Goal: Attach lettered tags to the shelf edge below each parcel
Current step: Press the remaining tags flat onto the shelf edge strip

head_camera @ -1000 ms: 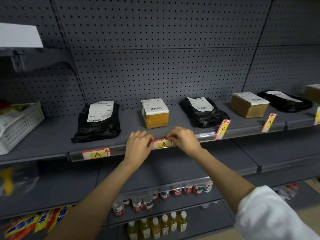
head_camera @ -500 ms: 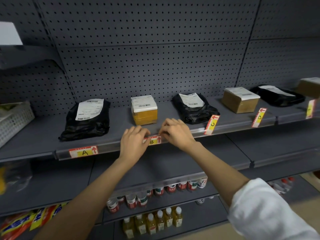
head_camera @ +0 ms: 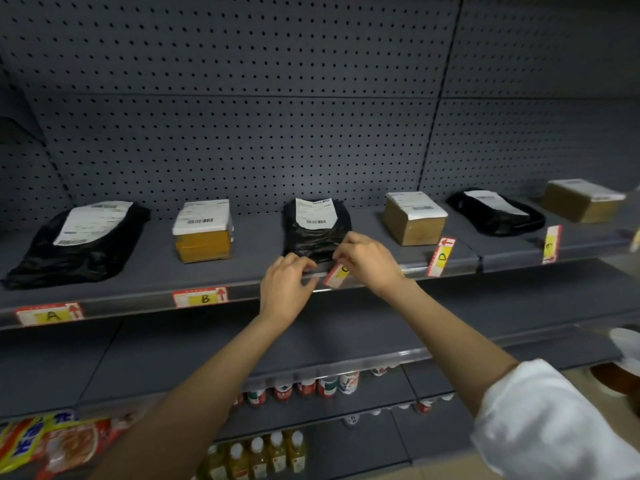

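Note:
Several parcels lie in a row on the grey shelf (head_camera: 145, 271). Tag A (head_camera: 50, 314) and tag B (head_camera: 201, 297) sit flat in the shelf edge strip under the first black bag (head_camera: 79, 244) and the yellow box (head_camera: 204, 233). My right hand (head_camera: 367, 259) pinches the tilted tag C (head_camera: 337, 275) in front of the middle black bag (head_camera: 315, 230). My left hand (head_camera: 285, 284) rests on the edge strip just left of that tag, fingers curled. Tag D (head_camera: 440, 256) and tag E (head_camera: 551, 244) stand tilted at the edge under the brown box (head_camera: 414, 218) and the far black bag (head_camera: 495, 213).
Another brown box (head_camera: 581, 200) lies at the far right. Pegboard backs the shelf. Lower shelves hold cans (head_camera: 325, 384), bottles (head_camera: 263, 455) and snack packets (head_camera: 52, 441). A white object (head_camera: 627, 344) shows at the right edge.
Both hands left tag B, which now sits flat in the strip, and moved right to tag C. The view shifted right too.

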### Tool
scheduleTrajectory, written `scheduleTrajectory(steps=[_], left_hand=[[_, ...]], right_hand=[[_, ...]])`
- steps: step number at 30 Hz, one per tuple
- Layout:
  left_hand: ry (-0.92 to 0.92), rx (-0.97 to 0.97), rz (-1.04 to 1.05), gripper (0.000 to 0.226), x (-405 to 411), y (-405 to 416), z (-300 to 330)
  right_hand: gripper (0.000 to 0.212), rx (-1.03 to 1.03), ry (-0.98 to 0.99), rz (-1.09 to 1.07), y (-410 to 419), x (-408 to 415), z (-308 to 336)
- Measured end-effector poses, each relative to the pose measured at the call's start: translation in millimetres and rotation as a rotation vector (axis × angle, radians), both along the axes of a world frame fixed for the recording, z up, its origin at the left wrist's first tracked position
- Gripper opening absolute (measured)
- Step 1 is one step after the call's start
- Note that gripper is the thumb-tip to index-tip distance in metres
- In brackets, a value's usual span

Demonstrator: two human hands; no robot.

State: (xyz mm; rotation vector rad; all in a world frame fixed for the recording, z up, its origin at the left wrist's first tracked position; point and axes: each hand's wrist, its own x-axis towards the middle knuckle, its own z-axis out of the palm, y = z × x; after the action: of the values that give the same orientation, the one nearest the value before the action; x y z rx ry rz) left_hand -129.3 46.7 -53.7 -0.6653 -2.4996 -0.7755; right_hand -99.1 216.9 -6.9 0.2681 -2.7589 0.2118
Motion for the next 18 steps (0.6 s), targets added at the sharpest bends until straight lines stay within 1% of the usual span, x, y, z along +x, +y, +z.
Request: scheduleTrajectory(steps=[3,7,11,14,18], left_hand=[[0.0,-0.01,0.053,0.021,3,18,-2],[-0.023,-0.017,0.114,0.022,10,32,-8],[-0.047,-0.052,0.131,0.024,18,40,-11],[-0.028,-0.066,0.144,0.023,20,41,-11],[-0.024,-0.069,0.166,0.021,19,32,-9]], right_hand=[[0.02,-0.01,-0.025,0.046,13,-3,1],[0.014,0.078,-0.064,0.083,25,-5,5],[0.015,0.106,-0.127,0.049,35,-4,5],[0.016,0.076,-0.182,0.051,37,-5,1],[0.016,-0.021,-0.193,0.083,25,-9,-7]])
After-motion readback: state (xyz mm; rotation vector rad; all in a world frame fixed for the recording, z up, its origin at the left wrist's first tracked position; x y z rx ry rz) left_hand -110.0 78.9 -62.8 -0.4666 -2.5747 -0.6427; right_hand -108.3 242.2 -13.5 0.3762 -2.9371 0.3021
